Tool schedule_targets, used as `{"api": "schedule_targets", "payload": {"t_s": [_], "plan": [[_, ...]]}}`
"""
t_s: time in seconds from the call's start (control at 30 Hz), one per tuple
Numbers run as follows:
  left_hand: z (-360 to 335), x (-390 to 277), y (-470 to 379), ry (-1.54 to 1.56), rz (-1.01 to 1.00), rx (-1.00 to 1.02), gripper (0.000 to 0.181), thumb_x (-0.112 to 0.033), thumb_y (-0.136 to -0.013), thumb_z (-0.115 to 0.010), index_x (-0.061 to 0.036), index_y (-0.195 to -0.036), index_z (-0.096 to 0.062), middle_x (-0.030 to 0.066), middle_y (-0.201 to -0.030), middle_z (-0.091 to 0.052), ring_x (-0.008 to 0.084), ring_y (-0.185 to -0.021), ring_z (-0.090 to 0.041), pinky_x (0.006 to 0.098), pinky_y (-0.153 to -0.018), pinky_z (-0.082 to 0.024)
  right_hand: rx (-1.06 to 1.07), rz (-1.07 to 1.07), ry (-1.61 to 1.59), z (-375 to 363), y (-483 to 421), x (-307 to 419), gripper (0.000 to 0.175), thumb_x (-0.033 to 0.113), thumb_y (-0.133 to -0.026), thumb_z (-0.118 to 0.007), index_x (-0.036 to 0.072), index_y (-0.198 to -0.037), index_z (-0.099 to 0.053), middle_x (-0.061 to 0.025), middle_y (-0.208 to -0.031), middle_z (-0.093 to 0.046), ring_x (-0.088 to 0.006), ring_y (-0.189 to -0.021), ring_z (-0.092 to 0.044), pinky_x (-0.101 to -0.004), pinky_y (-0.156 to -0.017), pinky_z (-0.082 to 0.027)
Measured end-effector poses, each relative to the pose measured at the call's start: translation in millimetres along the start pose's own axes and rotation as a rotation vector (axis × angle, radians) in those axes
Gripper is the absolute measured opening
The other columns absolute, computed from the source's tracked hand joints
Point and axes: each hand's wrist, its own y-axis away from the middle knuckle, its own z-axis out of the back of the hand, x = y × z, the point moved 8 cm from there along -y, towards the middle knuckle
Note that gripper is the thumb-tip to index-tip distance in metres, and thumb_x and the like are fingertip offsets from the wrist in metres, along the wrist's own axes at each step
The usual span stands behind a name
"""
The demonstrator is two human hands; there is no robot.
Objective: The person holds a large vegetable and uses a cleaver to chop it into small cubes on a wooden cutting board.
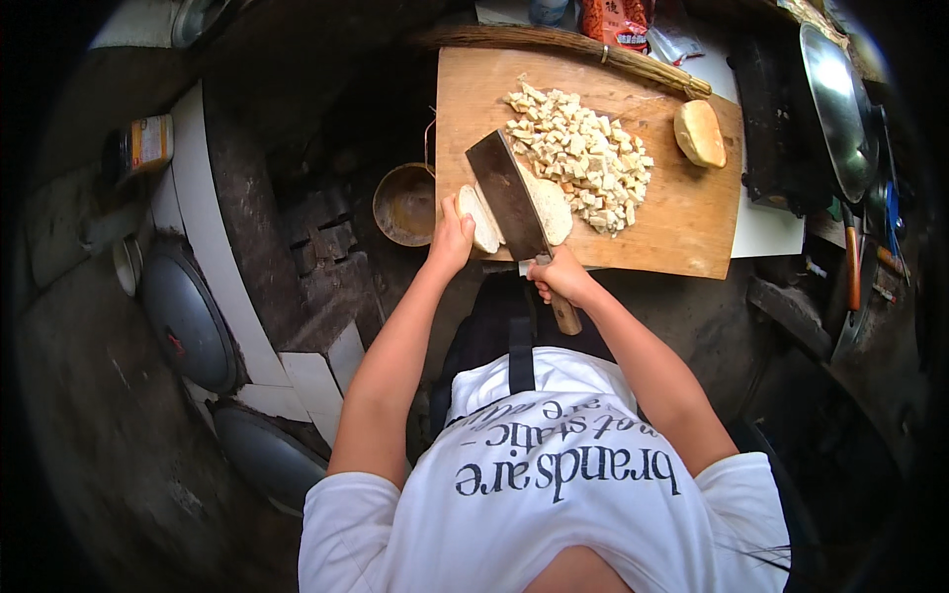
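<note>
My right hand (560,274) grips the wooden handle of a broad cleaver (510,191), whose dark blade points up and to the left. Beneath and beside the blade lie pale bread slices (547,207). With my left hand (452,236) I hold the thick end piece of bread (479,221) at the board's near left edge. The wooden cutting board (682,222) carries a heap of small bread cubes (582,152) just beyond the blade. An uncut bun (700,134) with a tan crust rests at the board's right side.
A straw whisk broom (563,46) lies along the board's far edge, with a red printed packet (615,24) behind it. A round basin (405,204) stands left of the board. Metal pot lids (189,315) are at the left; a shiny wok (838,104) stands at the right.
</note>
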Motion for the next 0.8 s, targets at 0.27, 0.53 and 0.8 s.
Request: {"api": "schedule_targets", "payload": {"t_s": [0.27,0.53,0.8], "plan": [[-14,-16,-1,-0.231,0.143,-0.03,0.039,-0.027,-0.081,-0.052,0.001,-0.1,-0.032,0.0288,-0.08,-0.056,0.0445,-0.073,-0.056,0.0503,-0.065,-0.045,-0.124,0.012,0.318,-8,7,-28,0.016,0.006,-0.073,-0.051,-0.001,-0.058,-0.05,-0.007,-0.044,-0.048,-0.0153,-0.035,-0.047,-0.0295,-0.036,-0.038],[-24,-10,17,-0.219,0.113,-0.053,0.043,-0.022,-0.082,-0.05,0.0023,-0.111,-0.029,0.0327,-0.079,-0.055,0.0472,-0.073,-0.054,0.0513,-0.066,-0.043,-0.352,0.18,0.491,-21,-42,39,0.022,0.014,-0.068,-0.057,-0.008,-0.068,-0.059,-0.027,-0.056,-0.055,-0.0386,-0.055,-0.059,-0.0422,-0.053,-0.047],[9,-20,8,-0.241,0.216,-0.046,0.053,-0.031,-0.083,-0.051,0.0002,-0.121,-0.03,0.0306,-0.097,-0.054,0.0455,-0.087,-0.053,0.049,-0.075,-0.042,-0.109,0.133,0.263,-4,-7,1,0.011,0.005,-0.072,-0.051,-0.001,-0.063,-0.05,-0.0061,-0.045,-0.047,-0.0153,-0.035,-0.046,-0.0293,-0.036,-0.037]]}}
